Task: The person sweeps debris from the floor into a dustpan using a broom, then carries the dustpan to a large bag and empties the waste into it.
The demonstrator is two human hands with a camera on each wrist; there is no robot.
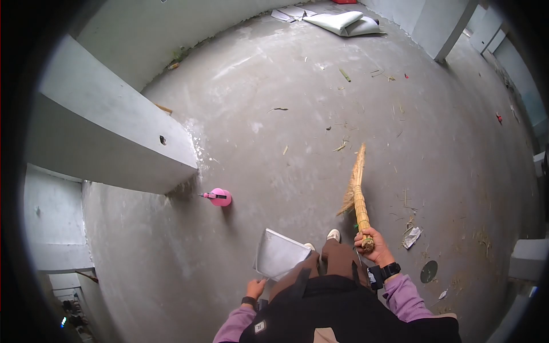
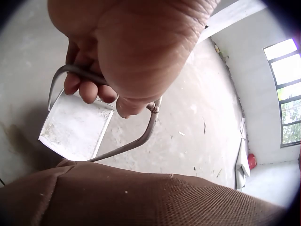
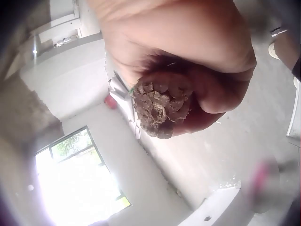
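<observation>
My right hand (image 1: 376,246) grips a straw broom (image 1: 359,206) near the butt of its handle. The bristles point forward and fan out to the left. In the right wrist view, the fingers of my right hand (image 3: 188,42) curl round the bundled stalk end of the broom (image 3: 160,110). Low at the left, my left hand (image 1: 255,288) holds a white dustpan (image 1: 283,254) beside my legs. The left wrist view shows the fingers of my left hand (image 2: 136,52) hooked round the bent metal handle (image 2: 134,145), with the dustpan's flat pan (image 2: 77,125) below it.
A pink spray bottle (image 1: 219,197) stands on the floor by a pillar (image 1: 126,140). Straw bits (image 1: 341,146) and a crumpled wrapper (image 1: 411,237) lie on the concrete. Folded white sheets (image 1: 343,24) lie by the far wall. Another pillar (image 1: 443,28) rises at the right.
</observation>
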